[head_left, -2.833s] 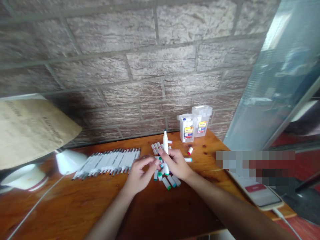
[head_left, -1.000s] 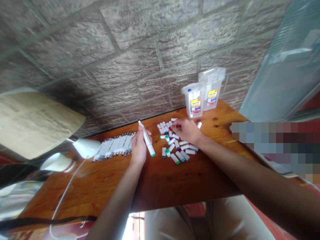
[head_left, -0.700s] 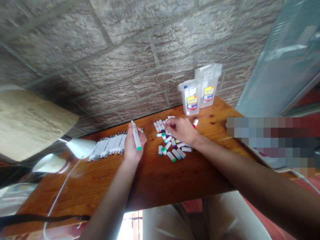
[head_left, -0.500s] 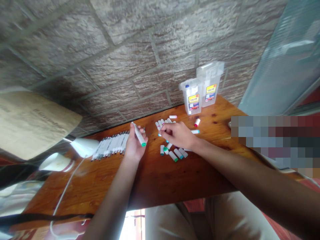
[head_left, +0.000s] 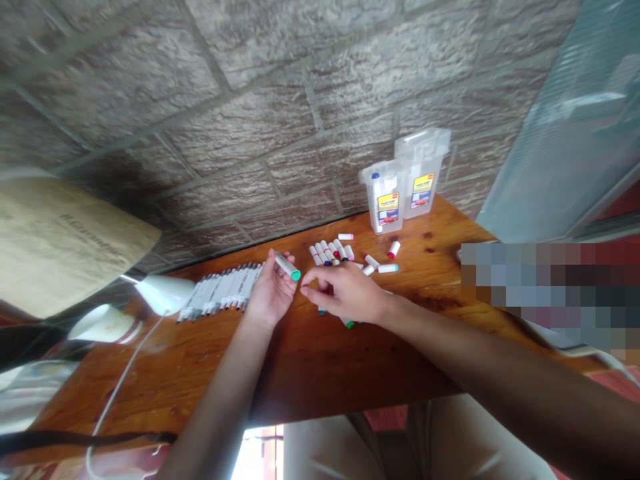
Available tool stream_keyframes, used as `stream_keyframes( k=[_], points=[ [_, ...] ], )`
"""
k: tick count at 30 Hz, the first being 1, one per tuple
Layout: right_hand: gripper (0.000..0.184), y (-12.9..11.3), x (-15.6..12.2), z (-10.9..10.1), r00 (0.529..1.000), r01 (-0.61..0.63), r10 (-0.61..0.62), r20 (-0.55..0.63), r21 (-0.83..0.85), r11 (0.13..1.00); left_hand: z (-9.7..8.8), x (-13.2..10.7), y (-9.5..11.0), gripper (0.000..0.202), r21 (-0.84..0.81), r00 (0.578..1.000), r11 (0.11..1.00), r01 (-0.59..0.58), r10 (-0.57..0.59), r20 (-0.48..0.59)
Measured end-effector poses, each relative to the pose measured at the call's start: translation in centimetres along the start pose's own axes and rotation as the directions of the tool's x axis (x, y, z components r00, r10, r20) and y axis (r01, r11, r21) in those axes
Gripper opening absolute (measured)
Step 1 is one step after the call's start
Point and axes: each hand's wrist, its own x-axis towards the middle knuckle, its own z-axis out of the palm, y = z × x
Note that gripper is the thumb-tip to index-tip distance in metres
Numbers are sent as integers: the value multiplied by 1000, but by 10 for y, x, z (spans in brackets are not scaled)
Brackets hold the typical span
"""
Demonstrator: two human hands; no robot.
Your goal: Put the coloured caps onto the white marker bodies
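Observation:
My left hand is closed round a white marker whose green-capped end points right. My right hand hovers just right of it, thumb and forefinger pinched together at about the marker's tip; whether anything is in the pinch is too small to see. Under and behind my right hand lie several loose marker caps with coloured ends. A row of several capless markers lies to the left of my left hand on the wooden table.
Two clear plastic marker boxes stand at the back right against the brick wall. A white lamp with a cable sits at the left, under a brown paper bag. The table's near edge is close; my knees show below.
My right hand has left the cap pile and come left and nearer, up to the marker in my left hand. My left hand has turned the marker so its green end faces right.

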Motion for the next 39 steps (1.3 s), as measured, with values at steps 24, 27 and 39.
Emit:
stream_keyframes(
  k=[24,27,39],
  points=[
    [18,23,10,-26,973,-189,179,-145,-60,980,-9,5,-3,25,94,988,990,-108,97,117],
    [22,21,8,-26,991,-127,124,-49,-54,990,-4,3,-5,27,127,984,981,-143,127,125],
    [26,15,4,-29,893,-1,60,446,-131,991,-5,3,-4,29,197,981,968,-155,126,149]
  ],
)
